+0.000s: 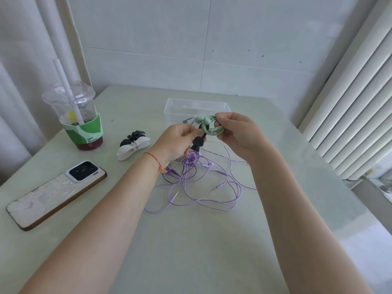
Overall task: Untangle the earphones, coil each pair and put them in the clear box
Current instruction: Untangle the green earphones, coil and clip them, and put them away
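From the head camera, the main risk is the green coil (212, 127) springing loose before it is fastened. It is held only by fingertips, and any tug from the black clip (199, 143) being worked onto it could pull a loop out. A second risk is a stray loop catching on the purple tangle (199, 183) lying directly below on the table (191, 251), which would drag that mess up with it.

The right hand (235, 132) is curled around the coiled green earphones, pinching the loops between thumb and fingers, just in front of the clear box (197, 107). The left hand (177, 142) is curled too, pinching the black clip, which touches the lower edge of the coil. Whether the clip already grips the cable is hard to tell, since the fingers hide the join. The two hands are close together, nearly touching.

The box stands at the far middle of the table and seems to hold one greyish pair already. The purple earphones remain tangled, near and between the forearms. More clips (133, 145) lie to the left, beside a drink cup (78, 117) and a phone (55, 194).
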